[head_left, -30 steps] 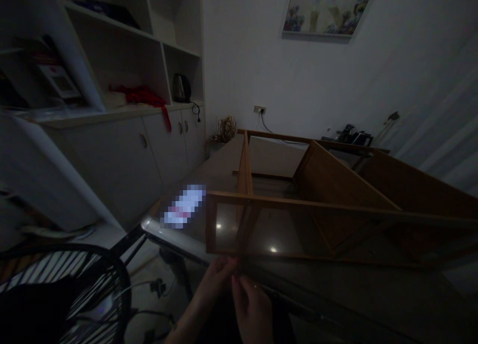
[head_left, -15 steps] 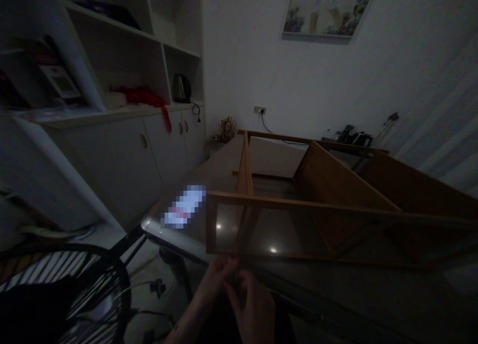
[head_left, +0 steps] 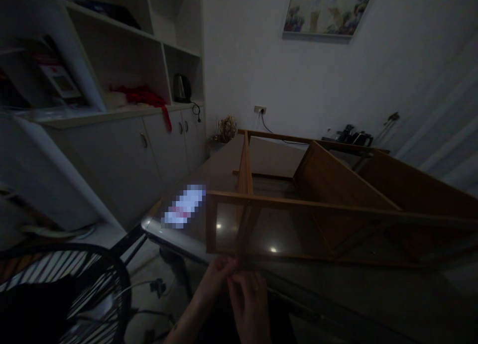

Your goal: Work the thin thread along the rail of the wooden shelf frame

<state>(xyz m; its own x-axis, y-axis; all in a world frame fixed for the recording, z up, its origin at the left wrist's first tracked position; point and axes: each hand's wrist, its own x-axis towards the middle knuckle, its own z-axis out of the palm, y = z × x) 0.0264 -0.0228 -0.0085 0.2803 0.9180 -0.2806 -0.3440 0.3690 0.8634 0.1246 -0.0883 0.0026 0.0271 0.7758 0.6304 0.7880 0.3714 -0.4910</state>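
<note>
A wooden shelf frame (head_left: 321,204) lies on its side on a glossy table (head_left: 179,234) in a dim room. My left hand (head_left: 214,279) and my right hand (head_left: 248,304) meet just below the frame's lower front rail, near its left corner. Both have their fingers pinched together against the rail's bottom edge. What they pinch is too small and dark to make out. A pixelated light patch (head_left: 184,206) lies on the table left of the frame.
A black wire chair (head_left: 63,294) stands at the lower left with cables on the floor. White cabinets and shelves (head_left: 123,135) line the left wall, holding a kettle (head_left: 181,88) and red cloth (head_left: 144,96). A picture (head_left: 324,10) hangs on the far wall.
My right hand has shifted a little while working at the rail's bottom edge beside the left hand. The frame has not moved.
</note>
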